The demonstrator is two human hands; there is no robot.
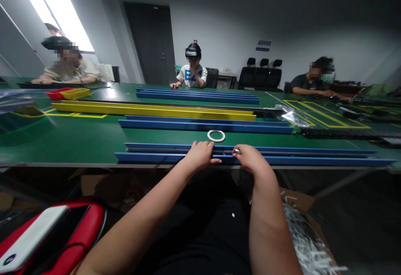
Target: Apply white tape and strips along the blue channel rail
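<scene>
A long blue channel (156, 156) lies along the near edge of the green table. Across it rests my left hand (201, 156), fingers stretched over the far side and thumb pointing right. My right hand (251, 158) is at the same channel a little further right, its fingertips pinched on a small white piece (237, 151). What this piece is cannot be made out. Just beyond my hands, a white ring, seemingly a roll of tape (216, 136), lies flat on the table. A dark strip runs inside the channel.
Beyond are another blue channel (206, 125), a yellow channel (153, 110) and further blue channels (197, 96). Red (58, 94) and yellow trays (75, 94) sit at left. Several people sit around the table. A red stool (90, 220) is at lower left, a box of white strips (310, 241) lower right.
</scene>
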